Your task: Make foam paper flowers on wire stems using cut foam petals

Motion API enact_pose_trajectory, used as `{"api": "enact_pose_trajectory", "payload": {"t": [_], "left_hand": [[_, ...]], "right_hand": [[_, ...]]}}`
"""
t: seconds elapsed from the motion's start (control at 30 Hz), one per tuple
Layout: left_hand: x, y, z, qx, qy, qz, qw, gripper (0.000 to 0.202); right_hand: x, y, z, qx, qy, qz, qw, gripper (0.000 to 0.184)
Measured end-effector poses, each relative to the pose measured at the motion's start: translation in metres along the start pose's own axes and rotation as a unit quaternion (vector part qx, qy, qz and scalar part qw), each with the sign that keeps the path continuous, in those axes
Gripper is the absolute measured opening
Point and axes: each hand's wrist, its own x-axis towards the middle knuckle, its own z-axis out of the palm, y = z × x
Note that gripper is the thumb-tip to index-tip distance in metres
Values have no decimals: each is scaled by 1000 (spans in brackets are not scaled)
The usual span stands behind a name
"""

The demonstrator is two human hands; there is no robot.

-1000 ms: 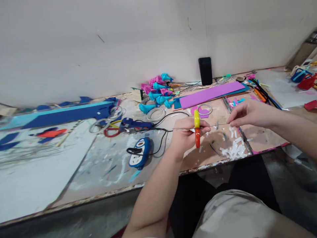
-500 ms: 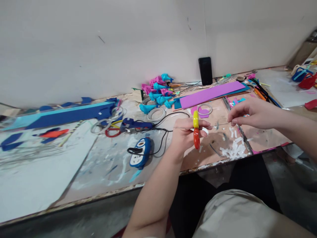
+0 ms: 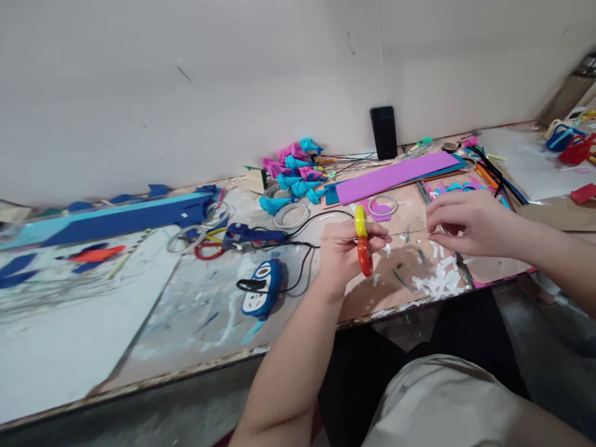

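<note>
My left hand (image 3: 339, 251) is closed, with scissors (image 3: 361, 223) that have one yellow and one red loop at its fingers; their blades are hidden. A thin wire (image 3: 400, 234) passes through that hand and stretches across to the right. At its other end my right hand (image 3: 470, 225) pinches it with the fingertips, palm down. Below the wire, small white strips (image 3: 440, 279) lie scattered on the pinkish board (image 3: 391, 292).
Behind my hands are a purple foam sheet (image 3: 395, 178), blue and pink paper flowers (image 3: 291, 167) and tape rolls (image 3: 291, 215). A phone (image 3: 384, 133) leans on the wall. Left lie a blue glue gun (image 3: 254, 234), a corded blue power strip (image 3: 262, 288) and a blue sheet (image 3: 125, 218).
The view has shifted slightly. My right hand has turned a little, its fingers now more curled over the wire. The left hand still holds the scissors, which have tilted slightly.
</note>
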Motion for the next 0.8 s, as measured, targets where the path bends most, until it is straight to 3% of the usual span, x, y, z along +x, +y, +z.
{"api": "enact_pose_trajectory", "payload": {"t": [0.2, 0.47, 0.8], "left_hand": [[1, -7, -4, 20, 7, 13, 1000, 27], [2, -3, -3, 17, 24, 17, 999, 28], [2, -2, -2, 39, 31, 2, 999, 32]], "right_hand": [[-12, -7, 13, -201, 63, -80, 974, 26], [-21, -14, 17, -300, 114, -179, 930, 21], [-16, -12, 31, -207, 161, -65, 963, 24]]}}
